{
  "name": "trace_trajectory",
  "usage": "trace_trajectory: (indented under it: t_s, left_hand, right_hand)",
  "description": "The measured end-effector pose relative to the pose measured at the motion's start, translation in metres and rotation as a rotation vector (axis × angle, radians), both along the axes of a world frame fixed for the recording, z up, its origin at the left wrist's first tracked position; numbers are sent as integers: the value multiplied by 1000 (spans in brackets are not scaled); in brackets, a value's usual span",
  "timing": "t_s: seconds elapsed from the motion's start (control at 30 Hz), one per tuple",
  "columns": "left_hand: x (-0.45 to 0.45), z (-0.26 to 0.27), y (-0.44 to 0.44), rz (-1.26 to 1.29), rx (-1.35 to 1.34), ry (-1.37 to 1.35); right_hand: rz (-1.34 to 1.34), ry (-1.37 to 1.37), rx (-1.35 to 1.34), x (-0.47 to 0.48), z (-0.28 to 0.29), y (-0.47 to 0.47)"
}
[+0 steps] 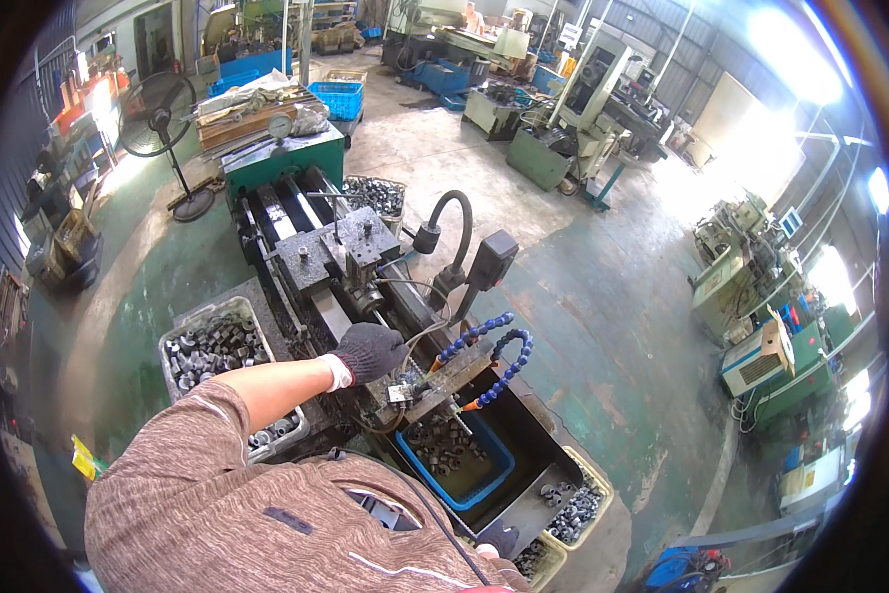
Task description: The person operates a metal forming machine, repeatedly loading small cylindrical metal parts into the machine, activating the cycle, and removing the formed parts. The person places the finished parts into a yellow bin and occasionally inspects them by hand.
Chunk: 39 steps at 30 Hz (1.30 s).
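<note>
My left hand [370, 353], in a dark knit glove with a white cuff, is curled over the bed of a metalworking machine [333, 311]. Its fingers lie close to a thin hose, just below the spindle nose [368, 298]; whatever they may hold is hidden. Low in the picture, my right hand [500, 538], gloved too, is at the edge of a metal tray [527, 511]. Most of that hand is covered by my shirt. A few metal fittings [555, 492] lie on the tray. Beside it, a blue basin [509, 474] holds fittings in murky liquid.
Blue segmented coolant hoses [515, 370] arch over the machine, near a black lamp arm [459, 222] and a switch box [493, 259]. Crates of metal fittings stand at left [164, 348], right [606, 485] and behind [403, 204]. A pedestal fan [159, 118] stands far left.
</note>
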<state>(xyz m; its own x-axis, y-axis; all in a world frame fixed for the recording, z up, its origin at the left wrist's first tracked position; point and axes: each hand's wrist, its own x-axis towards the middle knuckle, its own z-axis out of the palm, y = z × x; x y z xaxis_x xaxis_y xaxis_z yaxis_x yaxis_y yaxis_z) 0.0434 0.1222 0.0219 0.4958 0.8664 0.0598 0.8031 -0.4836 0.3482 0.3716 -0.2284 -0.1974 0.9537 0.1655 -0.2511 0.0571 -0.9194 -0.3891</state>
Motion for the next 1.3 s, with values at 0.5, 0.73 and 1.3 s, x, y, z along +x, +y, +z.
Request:
trace_trajectory:
  t_s: [0.5,0.73,1.3]
  left_hand:
    - [0,6,-4,0,25,-66]
    - [1,6,-3,3,-15,-31]
    - [-1,5,-2,4,-17,-17]
  right_hand:
    - [-15,10,-1,-4,1,-2]
    - [-28,16,5,-6,1,-8]
    - [-43,21,29,-9,-6,-39]
